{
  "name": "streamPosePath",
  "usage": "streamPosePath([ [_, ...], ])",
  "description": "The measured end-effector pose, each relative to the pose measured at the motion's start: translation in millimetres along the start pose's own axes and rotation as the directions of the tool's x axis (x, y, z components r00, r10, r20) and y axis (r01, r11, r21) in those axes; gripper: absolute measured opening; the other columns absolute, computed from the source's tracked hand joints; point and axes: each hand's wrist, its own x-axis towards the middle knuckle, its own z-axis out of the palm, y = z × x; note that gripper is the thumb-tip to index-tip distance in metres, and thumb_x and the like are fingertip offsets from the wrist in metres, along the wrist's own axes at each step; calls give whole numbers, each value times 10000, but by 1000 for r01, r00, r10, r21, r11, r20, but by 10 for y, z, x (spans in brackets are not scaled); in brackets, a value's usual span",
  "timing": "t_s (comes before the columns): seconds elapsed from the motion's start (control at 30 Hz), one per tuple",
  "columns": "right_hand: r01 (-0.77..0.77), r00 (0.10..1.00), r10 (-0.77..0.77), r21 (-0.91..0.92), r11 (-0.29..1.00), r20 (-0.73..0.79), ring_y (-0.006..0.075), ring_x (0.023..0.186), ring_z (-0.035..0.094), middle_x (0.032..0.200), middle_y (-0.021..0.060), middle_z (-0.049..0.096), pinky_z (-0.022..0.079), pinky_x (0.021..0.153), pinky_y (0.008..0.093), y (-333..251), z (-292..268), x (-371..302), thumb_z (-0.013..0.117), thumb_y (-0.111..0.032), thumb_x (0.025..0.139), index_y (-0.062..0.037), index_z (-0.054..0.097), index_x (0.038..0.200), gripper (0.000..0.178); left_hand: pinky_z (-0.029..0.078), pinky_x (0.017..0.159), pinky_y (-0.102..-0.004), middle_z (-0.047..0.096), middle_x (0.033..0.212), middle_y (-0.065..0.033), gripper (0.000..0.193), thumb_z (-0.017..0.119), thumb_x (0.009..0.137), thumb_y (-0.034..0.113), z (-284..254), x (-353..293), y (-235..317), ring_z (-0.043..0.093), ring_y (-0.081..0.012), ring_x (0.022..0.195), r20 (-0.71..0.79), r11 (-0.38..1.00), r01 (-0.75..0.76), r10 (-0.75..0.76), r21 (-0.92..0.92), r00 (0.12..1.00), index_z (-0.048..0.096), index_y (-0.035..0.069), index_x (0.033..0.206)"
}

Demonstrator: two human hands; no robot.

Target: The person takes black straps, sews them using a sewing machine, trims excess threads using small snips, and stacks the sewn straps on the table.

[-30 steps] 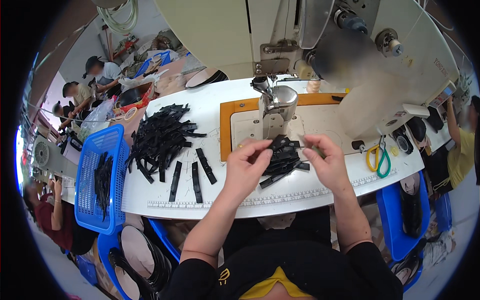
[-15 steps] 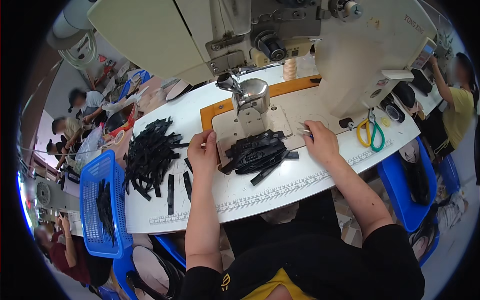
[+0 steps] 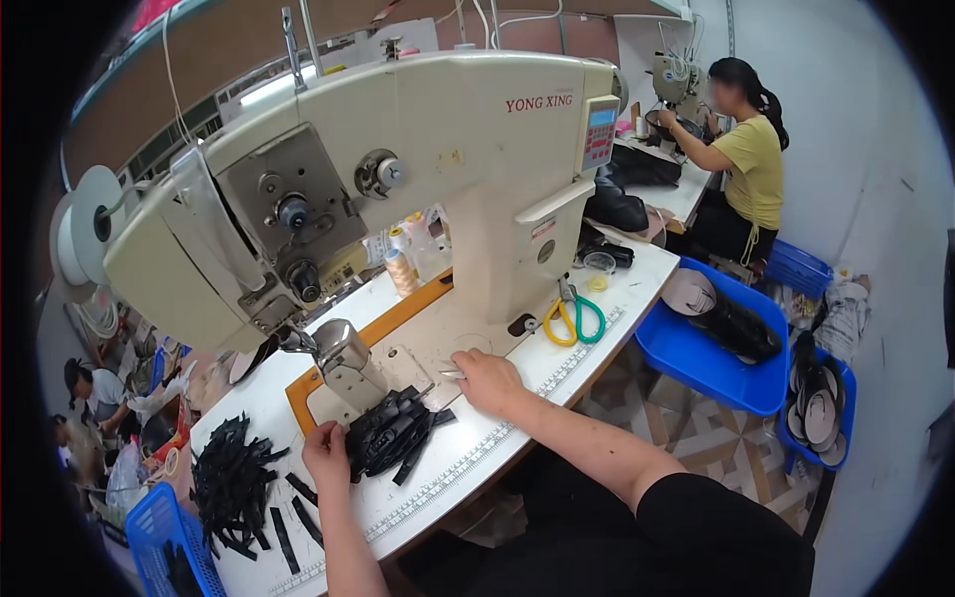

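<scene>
My left hand rests at the left edge of a small heap of black strips, its fingers drawn in against the thumb. Anything between those fingertips is too small to make out. On the heap's right side, my right hand lies low over the sewing machine's bed, closed round thread snips. Only their pale metal tips show; the palm hides the rest. Just behind the heap stands the metal post of the sewing machine. A larger pile of black strips lies farther left, with a few loose ones nearby.
Scissors with yellow and green handles lie right of the machine's column. A blue basket stands off the table's left end. Blue bins with shoe parts sit at the right. Beyond them a person in yellow works at another machine.
My view has swung up and to the right, bringing the whole machine and the neighbouring worker into sight. Both hands keep nearly the same places beside the heap of strips.
</scene>
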Motion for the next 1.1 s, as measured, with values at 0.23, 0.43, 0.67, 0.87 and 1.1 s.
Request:
streamPosePath([
  [0.23,58,998,-57,28,998,-36,318,828,592,904,136,573,472,724,414,-348,-142,-272,533,-93,765,-57,523,964,202,452,606,-269,623,754,-99,118,610,803,64,-312,-307,141,555,-143,640,-28,996,-39,42,81,999,636,-22,879],
  [0.43,-16,999,17,27,999,-47,321,876,579,969,132,584,468,765,392,-763,-80,-429,590,-149,775,-68,546,1032,273,480,660,-323,631,784,-164,130,624,780,91,-702,-352,111,617,-266,706,-40,987,-88,94,135,995,654,-8,857],
  [0.67,-17,1000,17,4,1000,15,311,885,584,985,127,593,466,781,378,-1272,79,-562,602,-143,763,-67,551,1042,294,479,678,-329,624,814,-165,151,618,799,120,-1203,-465,6,614,-278,733,18,989,-44,42,138,999,654,-3,879],
  [0.87,-14,1000,14,15,1000,-1,297,879,591,985,123,598,471,783,374,-1467,282,-667,606,-136,741,-63,558,1039,310,477,685,-345,620,832,-153,146,608,798,124,-1444,-498,-161,603,-292,747,66,987,-31,21,161,998,655,13,881],
  [1.1,-10,1000,10,9,1000,16,289,878,594,990,123,599,474,782,368,-1491,329,-662,616,-136,736,-66,560,1036,314,479,700,-351,615,839,-143,144,610,795,133,-1453,-523,-161,601,-293,762,76,988,-25,14,152,997,661,27,878],
])
